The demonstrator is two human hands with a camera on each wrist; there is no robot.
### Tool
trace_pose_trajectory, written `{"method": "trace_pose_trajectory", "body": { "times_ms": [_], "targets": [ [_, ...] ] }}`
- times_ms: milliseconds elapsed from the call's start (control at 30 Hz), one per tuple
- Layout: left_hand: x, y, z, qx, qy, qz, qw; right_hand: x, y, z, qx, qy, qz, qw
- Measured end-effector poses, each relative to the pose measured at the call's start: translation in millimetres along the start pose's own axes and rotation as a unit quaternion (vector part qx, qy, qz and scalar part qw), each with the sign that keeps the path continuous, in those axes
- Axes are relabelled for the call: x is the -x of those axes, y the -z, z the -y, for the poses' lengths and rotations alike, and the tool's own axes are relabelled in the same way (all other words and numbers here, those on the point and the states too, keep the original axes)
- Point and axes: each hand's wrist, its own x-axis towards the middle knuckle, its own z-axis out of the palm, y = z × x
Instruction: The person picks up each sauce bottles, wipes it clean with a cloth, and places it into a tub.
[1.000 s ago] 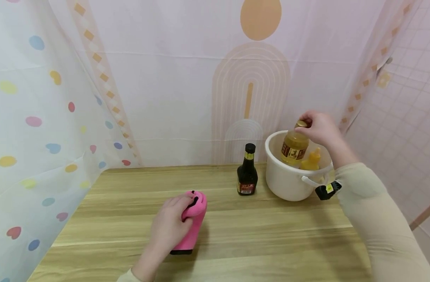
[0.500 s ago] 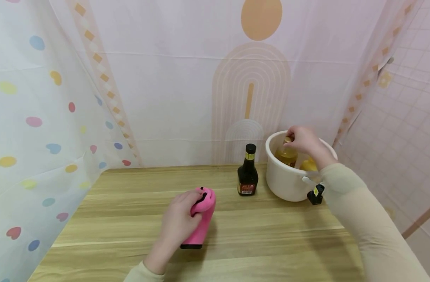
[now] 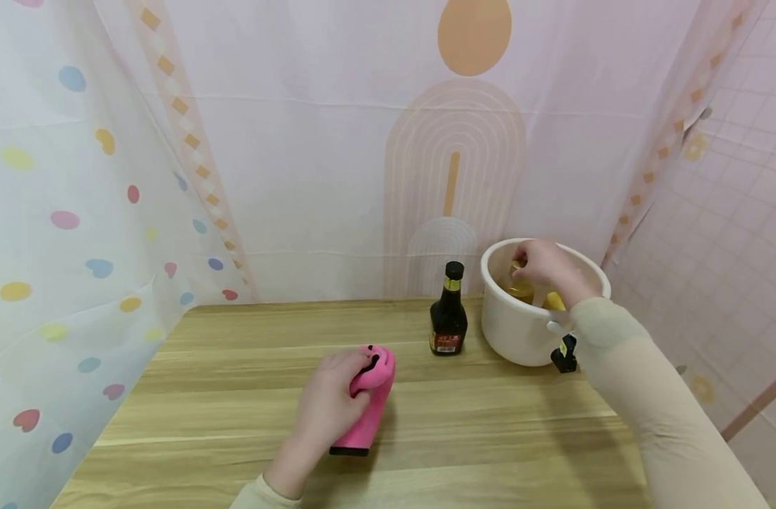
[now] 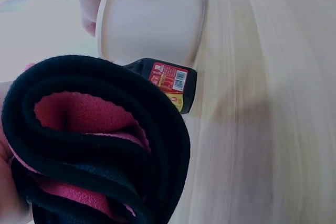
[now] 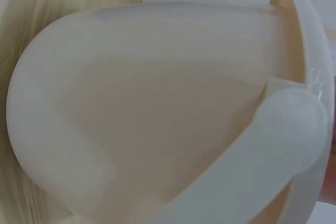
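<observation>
Yellow bottle [image 3: 520,288]: stands inside the white bucket [image 3: 512,332] at the far right of the table [image 3: 235,396], only its neck and shoulder showing above the rim. Clear body, amber liquid, gold cap. Judgement: filled, so moderately heavy; rigid wall, smooth and likely slippery lower down. The cap and neck are the sensible hold, since the bucket wall blocks any grasp around the body.

Right hand [image 3: 543,263]: reaches over the bucket rim, fingers curled down around the bottle's cap. Grip closed on the yellow bottle at its top. A second, smaller yellow item [image 3: 553,300] sits just right of it in the bucket; too hidden to identify.

Pink cloth roll [image 3: 367,403]: lies on the near middle of the table, rolled into a tube, pink outside with a black edge. The left-wrist view shows soft fleece layers, pink and black [image 4: 100,140]. Judgement: light, soft, compressible, no slip risk; any squeeze across the roll holds it.

Left hand [image 3: 327,410]: fingers wrapped over the upper end of the roll, grip closed on it, roll resting on the table.

Dark bottle [image 3: 448,319]: upright, black cap, red label, just left of the bucket and not touching either hand. Judgement: glass-like, fragile if knocked.

Bucket handle fitting [image 5: 286,114] fills the right-wrist view; bottle not visible there.
</observation>
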Motion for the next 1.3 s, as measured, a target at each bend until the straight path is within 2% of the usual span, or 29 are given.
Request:
{"method": "trace_pose_trajectory", "body": {
  "times_ms": [200,367,533,833,1133,1200,1300],
  "targets": [
    [1.0,-1.5,-0.8,0.006,0.009,0.009,0.9999,-1,-2,-7,0.004,-0.005,-0.008,1.000],
    [2.3,-1.5,-2.2,0.003,0.010,0.015,0.9998,1,-5,-14,-0.003,-0.022,0.005,1.000],
    [2.8,-1.7,-1.9,0.005,0.025,0.026,0.9994,1,-7,-19,-0.003,-0.022,0.009,1.000],
    [2.8,-4.1,-1.4,0.007,0.028,0.032,0.9991,2,-6,-23,-0.003,-0.026,0.004,1.000],
    [-0.4,-8.1,-2.8,0.009,0.028,0.031,0.9991,3,-5,-14,0.036,-0.006,0.026,0.999],
    [-1.3,-9.4,-3.1,0.010,0.030,0.032,0.9990,5,-4,-8,0.029,-0.001,0.020,0.999],
    [-3.2,-10.4,-3.5,0.012,0.028,0.029,0.9991,10,-1,3,-0.009,0.002,0.006,1.000]
  ]
}}
